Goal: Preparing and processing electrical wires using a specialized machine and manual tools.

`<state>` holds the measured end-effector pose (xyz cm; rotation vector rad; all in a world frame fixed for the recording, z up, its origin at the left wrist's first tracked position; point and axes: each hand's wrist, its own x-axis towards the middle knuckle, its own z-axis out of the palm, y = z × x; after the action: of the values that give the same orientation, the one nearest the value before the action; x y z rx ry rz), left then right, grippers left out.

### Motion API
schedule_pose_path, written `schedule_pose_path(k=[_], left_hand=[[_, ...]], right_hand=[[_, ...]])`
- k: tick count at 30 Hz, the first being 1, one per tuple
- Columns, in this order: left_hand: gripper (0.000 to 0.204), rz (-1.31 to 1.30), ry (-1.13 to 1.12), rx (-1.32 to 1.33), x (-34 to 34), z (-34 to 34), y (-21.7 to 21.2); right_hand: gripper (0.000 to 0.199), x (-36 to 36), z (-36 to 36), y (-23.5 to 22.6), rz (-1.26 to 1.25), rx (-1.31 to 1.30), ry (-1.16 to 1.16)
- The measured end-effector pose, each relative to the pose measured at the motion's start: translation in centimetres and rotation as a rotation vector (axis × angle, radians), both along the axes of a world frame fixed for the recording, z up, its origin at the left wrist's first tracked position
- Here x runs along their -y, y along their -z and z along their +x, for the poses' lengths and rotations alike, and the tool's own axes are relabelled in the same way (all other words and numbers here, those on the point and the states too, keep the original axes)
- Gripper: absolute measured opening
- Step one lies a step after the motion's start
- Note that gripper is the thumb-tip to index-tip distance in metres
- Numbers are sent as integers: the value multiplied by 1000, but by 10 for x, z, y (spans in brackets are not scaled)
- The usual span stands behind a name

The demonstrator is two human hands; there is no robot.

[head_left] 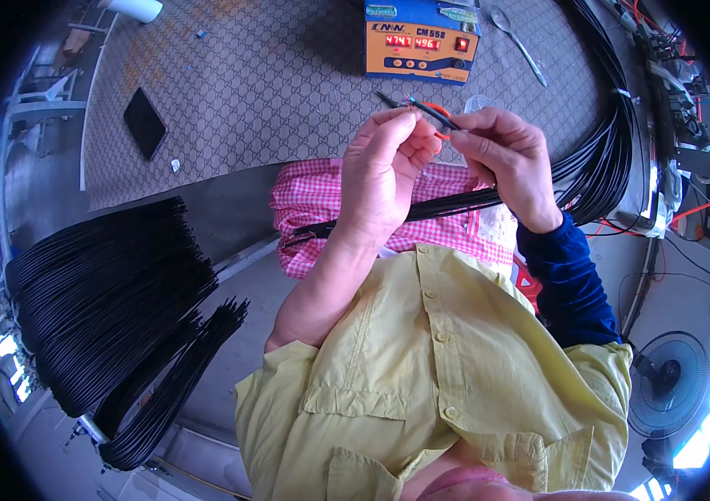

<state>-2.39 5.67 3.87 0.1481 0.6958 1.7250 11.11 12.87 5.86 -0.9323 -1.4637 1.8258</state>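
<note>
Just beyond my lap, my left hand and my right hand meet over the table's near edge. A thin black cable is pinched between the thumb and fingers of my right hand. The left thumb and forefinger close on the cable's stripped end, where fine wires show. Something orange and curved lies just behind the cable, partly hidden by the fingers; I cannot tell what it is. A bundle of black cables runs across my lap beneath the hands.
An orange and blue powered box with a red lit display stands on the patterned tabletop. A dark phone lies left, a spoon right. Coiled black cables hang at the right; a thick cable bunch hangs left. A fan stands lower right.
</note>
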Motion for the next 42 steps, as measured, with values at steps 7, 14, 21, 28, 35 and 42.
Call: schedule_pose_path(k=[7,14,21,28,35,42], left_hand=[[15,-16,16,34,-3,-5,-2],[16,82,23,-38,-11,-10,10],[14,127,79,-100,-18,-22,17],[18,106,181,-11,-24,-30,17],[20,-31,176,67,-17,-30,32],[15,-89,155,126,-14,-37,49]], right_hand=[[13,-6,-3,-3,-113,20,2],[9,-10,-4,-7,-285,5,-34],[11,-12,-2,-12,-436,-22,-90],[13,-21,-5,-16,-288,40,-31],[14,-60,-18,-24,63,92,24],[17,-115,-40,-30,407,248,36]])
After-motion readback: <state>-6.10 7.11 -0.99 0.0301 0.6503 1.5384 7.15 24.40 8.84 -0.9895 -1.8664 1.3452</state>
